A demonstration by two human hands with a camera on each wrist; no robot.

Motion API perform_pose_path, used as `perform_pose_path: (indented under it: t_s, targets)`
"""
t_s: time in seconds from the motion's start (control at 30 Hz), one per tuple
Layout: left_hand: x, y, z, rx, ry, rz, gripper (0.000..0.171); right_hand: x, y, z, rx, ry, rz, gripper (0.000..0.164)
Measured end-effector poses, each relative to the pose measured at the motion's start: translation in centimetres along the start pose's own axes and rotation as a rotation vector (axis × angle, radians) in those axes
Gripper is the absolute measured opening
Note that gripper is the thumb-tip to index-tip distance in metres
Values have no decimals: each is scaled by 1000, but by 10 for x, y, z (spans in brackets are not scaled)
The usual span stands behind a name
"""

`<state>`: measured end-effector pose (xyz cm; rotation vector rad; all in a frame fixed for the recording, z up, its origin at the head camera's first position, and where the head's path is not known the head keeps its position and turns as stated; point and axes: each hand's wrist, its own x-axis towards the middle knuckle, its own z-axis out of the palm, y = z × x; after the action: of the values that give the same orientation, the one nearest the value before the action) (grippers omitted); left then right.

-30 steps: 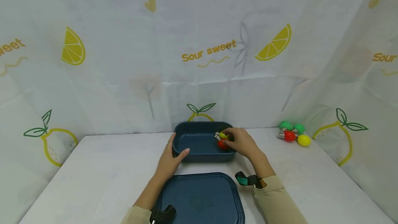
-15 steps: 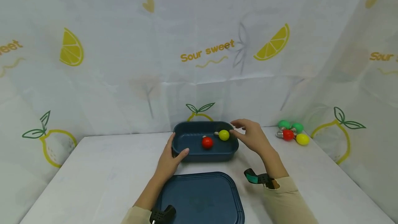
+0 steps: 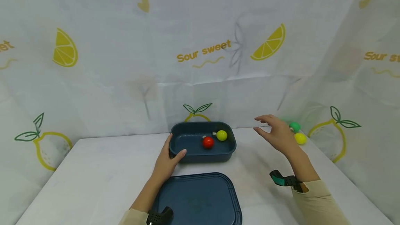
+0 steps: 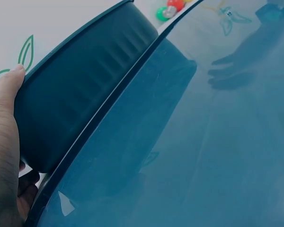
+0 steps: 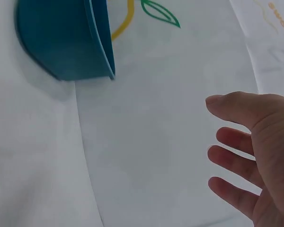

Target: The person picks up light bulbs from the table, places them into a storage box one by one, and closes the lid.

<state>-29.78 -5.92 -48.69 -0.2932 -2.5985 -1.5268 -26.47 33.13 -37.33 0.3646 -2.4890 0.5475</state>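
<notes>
My left hand (image 3: 165, 164) holds the left end of a dark blue rectangular box (image 3: 203, 158), thumb at the front rim and fingers along the side. In the left wrist view the thumb (image 4: 12, 85) lies against the box's wall (image 4: 85, 90). Inside the box are a red light bulb (image 3: 208, 142) and a yellow light bulb (image 3: 222, 135), both toward its right half. My right hand (image 3: 279, 136) is in the air right of the box, fingers spread and holding nothing. Behind it sit a green bulb (image 3: 294, 126) and another yellow bulb (image 3: 300, 139); the hand covers others there.
A flat dark blue tray or lid (image 3: 198, 200) with a raised rim lies on the white table (image 3: 93, 180) in front of the box, under my left forearm. White cloth (image 3: 125, 61) printed with lemons hangs behind and at the sides.
My right hand released a red bulb inside the box, withdrew over the right rim, and moved right toward the loose bulbs. The left hand stays at the box's left end.
</notes>
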Motion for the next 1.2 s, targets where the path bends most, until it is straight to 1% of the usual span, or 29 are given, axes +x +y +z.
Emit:
perform_pose_path:
  t_s: [0.13, 0.23, 0.37, 0.47, 0.6, 0.73, 0.87, 1.0, 1.2]
  targets:
    - [-1, 1, 0, 1, -13, 9, 90, -6, 14, -8, -13, 50, 9, 35]
    - [-2, 2, -2, 0, -10, 7, 90, -9, 24, -11, -11, 76, 22, 36]
    - [-2, 3, -4, -1, 3, 7, 90, -11, 39, -11, -32, 75, 47, 36]
    - [-2, 3, -4, 0, 1, 12, 90, -16, 50, -10, -38, 63, 99, 38]
    - [-1, 2, -2, -4, -2, 13, 91, -22, 67, -5, -39, 58, 159, 44]
    - [-1, 2, -2, -1, -6, 10, 91, -27, 80, 2, -27, 63, 200, 48]
    - [0, 3, -3, -1, -3, 9, 91, -30, 89, 9, -12, 54, 234, 46]
    - [0, 2, -3, 0, -5, 8, 91, -36, 98, 17, -18, 53, 256, 44]
    - [0, 1, -3, 4, -6, 5, 91, -43, 107, 24, -45, 56, 272, 47]
